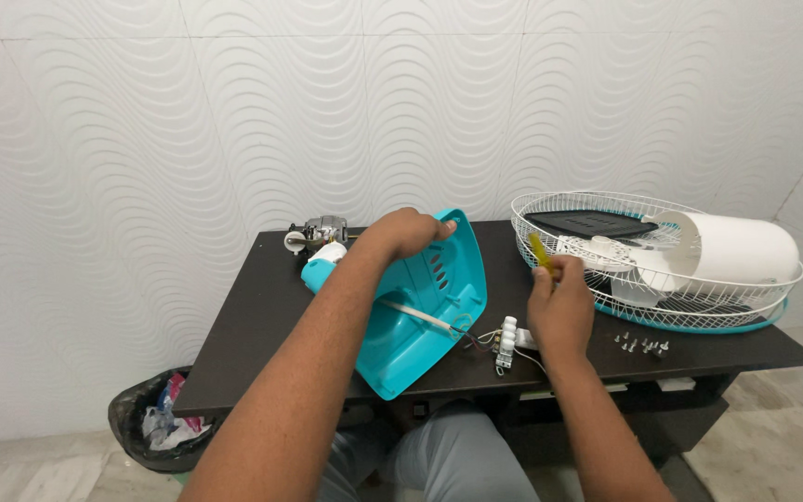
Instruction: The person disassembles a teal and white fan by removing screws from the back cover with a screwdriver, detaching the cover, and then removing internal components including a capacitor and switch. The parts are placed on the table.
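My left hand grips the top edge of a teal plastic fan base shell, which stands tilted on the dark table with its hollow side towards me. A white rod and thin wires run out of the shell to a white push-button switch block lying beside it. My right hand hovers just right of the switch block and holds a screwdriver with a yellow handle, tip hidden by the hand.
A white wire fan guard with a black panel, white blades and a white motor cover sits at the right. Several small screws lie near it. A fan motor rests at the table's back. A black waste bin stands on the floor at the left.
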